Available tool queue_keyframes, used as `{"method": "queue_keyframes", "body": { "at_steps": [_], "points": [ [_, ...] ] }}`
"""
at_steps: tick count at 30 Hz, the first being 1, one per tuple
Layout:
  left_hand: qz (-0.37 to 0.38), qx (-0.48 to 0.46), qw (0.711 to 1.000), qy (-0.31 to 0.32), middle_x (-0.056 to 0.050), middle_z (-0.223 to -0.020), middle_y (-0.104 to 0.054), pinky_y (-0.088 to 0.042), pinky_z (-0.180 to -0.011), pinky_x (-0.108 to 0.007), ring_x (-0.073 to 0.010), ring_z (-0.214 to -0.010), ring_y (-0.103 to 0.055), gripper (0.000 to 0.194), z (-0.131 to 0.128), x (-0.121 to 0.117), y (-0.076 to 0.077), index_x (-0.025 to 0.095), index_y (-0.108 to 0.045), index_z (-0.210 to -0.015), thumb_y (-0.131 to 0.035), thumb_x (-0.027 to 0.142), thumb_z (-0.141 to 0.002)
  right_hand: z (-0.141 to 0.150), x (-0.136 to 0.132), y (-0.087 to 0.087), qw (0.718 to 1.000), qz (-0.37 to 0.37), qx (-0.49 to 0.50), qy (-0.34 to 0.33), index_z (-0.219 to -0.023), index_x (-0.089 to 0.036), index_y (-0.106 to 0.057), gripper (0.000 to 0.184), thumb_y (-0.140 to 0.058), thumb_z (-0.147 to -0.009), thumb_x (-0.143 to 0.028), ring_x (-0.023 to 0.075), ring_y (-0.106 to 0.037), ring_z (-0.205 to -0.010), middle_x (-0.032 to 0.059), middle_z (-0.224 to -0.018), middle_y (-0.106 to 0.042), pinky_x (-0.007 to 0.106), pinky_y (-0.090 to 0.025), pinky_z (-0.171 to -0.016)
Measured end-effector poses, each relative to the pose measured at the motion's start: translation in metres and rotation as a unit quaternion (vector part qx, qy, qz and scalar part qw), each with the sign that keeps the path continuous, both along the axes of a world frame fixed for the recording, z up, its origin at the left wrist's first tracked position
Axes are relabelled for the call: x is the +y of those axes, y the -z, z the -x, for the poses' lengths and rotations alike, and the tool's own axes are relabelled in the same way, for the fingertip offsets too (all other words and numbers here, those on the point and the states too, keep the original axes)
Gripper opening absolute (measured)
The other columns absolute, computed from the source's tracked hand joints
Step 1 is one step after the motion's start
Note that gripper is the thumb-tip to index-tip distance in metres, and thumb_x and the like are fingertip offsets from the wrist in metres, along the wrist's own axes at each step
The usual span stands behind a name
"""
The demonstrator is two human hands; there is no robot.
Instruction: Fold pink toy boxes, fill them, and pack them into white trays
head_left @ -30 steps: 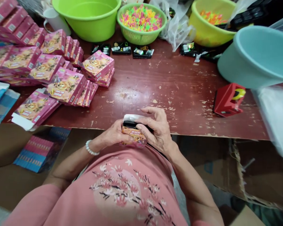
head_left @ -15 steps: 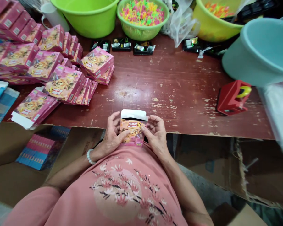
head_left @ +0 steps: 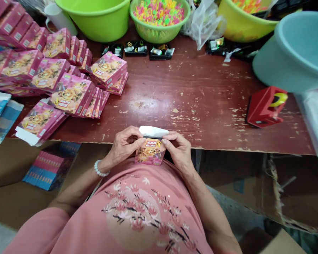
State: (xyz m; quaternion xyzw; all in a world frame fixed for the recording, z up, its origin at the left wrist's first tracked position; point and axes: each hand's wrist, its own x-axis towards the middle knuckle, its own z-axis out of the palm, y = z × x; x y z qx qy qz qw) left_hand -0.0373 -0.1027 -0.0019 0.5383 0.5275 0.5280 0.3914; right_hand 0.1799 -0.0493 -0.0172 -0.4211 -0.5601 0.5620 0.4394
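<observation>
- Pink card box (head_left: pixel 149 155) is held just off the near edge of the table (head_left: pixel 201 95), white flap (head_left: pixel 153 132) raised.
- Left hand (head_left: pixel 125 144) pinches one upper corner, right hand (head_left: pixel 178 146) the other; light, even pressure should avoid creases.
- Scuffed, the table carries stacked boxes (head_left: pixel 72 95) leftward, a red tape dispenser (head_left: pixel 262 109) rightward, plastic tubs (head_left: pixel 103 23) along its far edge.
- Cardboard cartons (head_left: pixel 241 176) sit below.

Soft light puts pale glare on the table (head_left: pixel 201 95) — dim shadow underneath, edges stretched and blurry.

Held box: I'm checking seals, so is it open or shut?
Open: the box has its white flap sticking out, not tucked in.
</observation>
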Motion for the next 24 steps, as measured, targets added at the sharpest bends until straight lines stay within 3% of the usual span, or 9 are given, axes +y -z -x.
{"method": "queue_keyframes", "body": {
  "at_steps": [3,5,8,10,13,15,19,24],
  "points": [
    [-0.023,-0.044,0.999,-0.013,0.0,-0.088,-0.07,-0.056,-0.069,-0.019,-0.01,-0.078,-0.067,0.013,-0.003,0.005,0.0,0.019,-0.069,-0.084,-0.081,0.023,-0.084,0.001,0.006,-0.003,0.995,0.066,0.077,0.003,-0.111,-0.031,-0.069,0.043,-0.091,-0.076,-0.041,0.0169,-0.068,-0.08,-0.002,-0.088,-0.072,0.03,-0.059,-0.076],
    [-0.015,-0.084,0.996,-0.024,0.001,-0.088,-0.073,-0.058,-0.069,-0.019,-0.01,-0.076,-0.07,0.022,-0.005,0.006,0.001,0.021,-0.069,-0.098,-0.084,0.021,-0.081,0.0,0.008,-0.003,0.991,0.086,0.101,-0.018,-0.121,-0.032,-0.068,0.054,-0.093,-0.074,-0.039,0.0155,-0.067,-0.077,-0.0034,-0.086,-0.072,0.029,-0.058,-0.074],
    [0.007,-0.107,0.994,-0.004,0.0,-0.092,-0.077,-0.061,-0.072,-0.022,-0.0126,-0.08,-0.074,0.047,-0.005,0.008,0.001,0.023,-0.067,-0.123,-0.086,0.021,-0.08,-0.002,0.009,-0.002,0.99,0.089,0.105,-0.037,-0.103,-0.029,-0.077,0.032,-0.092,-0.075,-0.037,0.0153,-0.067,-0.082,-0.0014,-0.092,-0.075,0.029,-0.057,-0.079],
    [0.007,-0.071,0.997,0.013,-0.002,-0.092,-0.076,-0.061,-0.073,-0.024,-0.0134,-0.081,-0.073,0.037,-0.001,0.009,-0.001,0.022,-0.072,-0.117,-0.085,0.023,-0.082,-0.002,0.01,-0.002,0.991,0.079,0.1,-0.03,-0.09,-0.028,-0.078,0.021,-0.091,-0.076,-0.036,0.016,-0.067,-0.084,-0.0007,-0.091,-0.075,0.03,-0.057,-0.08],
    [-0.022,0.013,1.0,0.01,-0.003,-0.087,-0.073,-0.058,-0.07,-0.023,-0.0124,-0.079,-0.069,0.01,0.004,0.01,-0.003,0.02,-0.079,-0.093,-0.083,0.026,-0.085,-0.002,0.012,-0.003,0.996,0.04,0.076,-0.023,-0.08,-0.027,-0.077,0.014,-0.088,-0.08,-0.036,0.0181,-0.069,-0.089,0.0005,-0.09,-0.075,0.032,-0.056,-0.084],
    [-0.035,0.035,0.999,0.007,-0.003,-0.085,-0.072,-0.056,-0.069,-0.022,-0.0121,-0.079,-0.067,0.006,0.008,0.008,-0.001,0.021,-0.079,-0.09,-0.081,0.025,-0.087,-0.005,0.013,-0.006,0.998,0.002,0.046,-0.041,-0.082,-0.026,-0.078,0.011,-0.084,-0.084,-0.035,0.0193,-0.07,-0.094,0.002,-0.095,-0.076,0.035,-0.055,-0.088],
    [-0.003,-0.013,0.999,0.04,-0.005,-0.098,-0.073,-0.059,-0.078,-0.025,-0.0141,-0.09,-0.07,0.011,0.009,0.003,0.004,0.021,-0.078,-0.097,-0.082,0.025,-0.087,-0.013,0.014,-0.011,0.993,-0.039,-0.021,-0.109,-0.091,-0.026,-0.078,0.011,-0.081,-0.088,-0.036,0.021,-0.071,-0.102,0.0055,-0.109,-0.077,0.037,-0.056,-0.091],
    [0.062,-0.012,0.997,0.048,-0.007,-0.096,-0.077,-0.06,-0.077,-0.026,-0.0145,-0.086,-0.072,0.013,0.007,0.004,-0.003,0.018,-0.078,-0.094,-0.082,0.029,-0.087,-0.016,0.017,-0.011,0.991,-0.022,-0.08,-0.107,-0.089,-0.023,-0.075,0.016,-0.083,-0.085,-0.036,0.0169,-0.068,-0.079,0.0033,-0.092,-0.075,0.031,-0.055,-0.072]
  ]
}}
